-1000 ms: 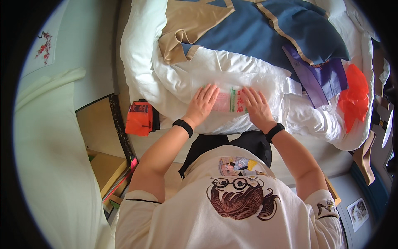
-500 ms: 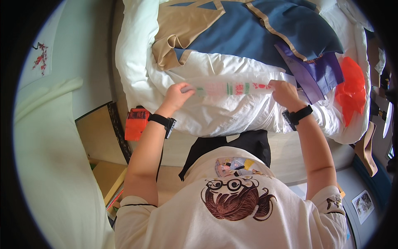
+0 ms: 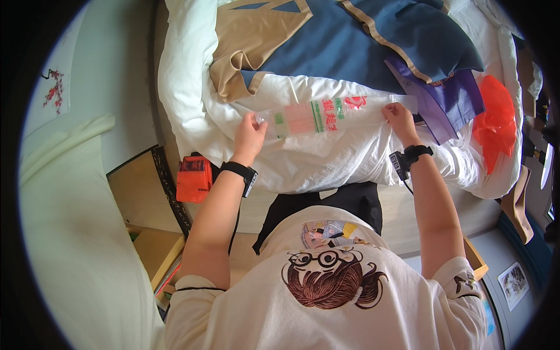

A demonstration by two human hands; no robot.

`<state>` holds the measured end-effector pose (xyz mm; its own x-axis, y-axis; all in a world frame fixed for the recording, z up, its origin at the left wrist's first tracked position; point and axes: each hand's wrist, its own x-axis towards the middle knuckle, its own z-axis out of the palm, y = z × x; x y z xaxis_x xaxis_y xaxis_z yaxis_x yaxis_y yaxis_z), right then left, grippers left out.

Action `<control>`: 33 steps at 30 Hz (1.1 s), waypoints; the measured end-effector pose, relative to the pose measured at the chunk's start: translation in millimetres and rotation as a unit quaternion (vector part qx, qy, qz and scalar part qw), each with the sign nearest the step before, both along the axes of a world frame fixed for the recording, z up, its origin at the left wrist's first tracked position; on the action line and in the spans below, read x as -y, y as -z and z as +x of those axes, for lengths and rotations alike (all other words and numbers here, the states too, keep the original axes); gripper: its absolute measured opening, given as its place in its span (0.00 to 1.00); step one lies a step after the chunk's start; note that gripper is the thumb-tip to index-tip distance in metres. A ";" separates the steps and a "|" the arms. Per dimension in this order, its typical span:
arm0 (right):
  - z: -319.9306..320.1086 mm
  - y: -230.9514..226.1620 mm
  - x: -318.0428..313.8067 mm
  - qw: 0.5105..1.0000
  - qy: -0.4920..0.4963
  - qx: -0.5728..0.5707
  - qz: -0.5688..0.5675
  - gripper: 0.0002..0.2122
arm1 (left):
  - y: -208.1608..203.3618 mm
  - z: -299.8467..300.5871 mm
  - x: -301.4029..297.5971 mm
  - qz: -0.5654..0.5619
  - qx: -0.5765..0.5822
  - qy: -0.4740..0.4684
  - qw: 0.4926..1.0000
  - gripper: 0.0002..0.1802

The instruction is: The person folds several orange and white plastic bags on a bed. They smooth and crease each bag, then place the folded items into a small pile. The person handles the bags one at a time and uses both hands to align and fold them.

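Stretched lengthwise between my two hands is a clear plastic bag [image 3: 303, 119] with red and green print, folded into a long flat strip. My left hand [image 3: 251, 137] pinches its left end. At the other end, the fingers of my right hand [image 3: 400, 121] are closed on the strip, with a short piece of plastic sticking out past them. The strip is held over the white bedding [image 3: 303, 160] and slants slightly, its right end farther from me. Beyond it lies a blue cloth garment [image 3: 350, 55] with tan trim.
A purple bag [image 3: 452, 105] lies right of my right hand, partly beneath the garment, beside a red plastic bag [image 3: 494, 119]. An orange-red packet [image 3: 193, 178] sits by the bed's near left corner. A pale curtain [image 3: 76, 233] hangs at left; a wooden hanger [image 3: 516, 207] is at right.
The strip has been turned and flattened, so its print shows more plainly. My left hand has shifted slightly, and my right hand has moved a little farther away from me.
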<state>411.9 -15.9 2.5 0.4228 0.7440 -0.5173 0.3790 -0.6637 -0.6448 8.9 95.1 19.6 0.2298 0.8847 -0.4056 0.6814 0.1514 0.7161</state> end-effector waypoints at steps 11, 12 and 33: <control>-15.6 -11.3 4.8 0.998 0.010 0.055 0.024 0.11 | -5.9 110.9 41.2 0.378 -0.150 0.368 0.836 0.26; -16.6 -12.7 7.3 0.998 0.016 0.055 0.023 0.12 | 0.5 117.5 35.8 0.365 -0.145 0.358 0.847 0.25; 23.9 -131.8 103.0 0.919 0.277 -0.131 0.249 0.23 | -143.4 67.7 41.9 -0.339 0.344 -0.023 0.875 0.20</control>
<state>435.7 -118.9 134.3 0.7176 0.6238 -0.3096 -0.1392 -0.3070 -0.9415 76.6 53.2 163.0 0.5963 0.5083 -0.6214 0.1069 0.7169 0.6890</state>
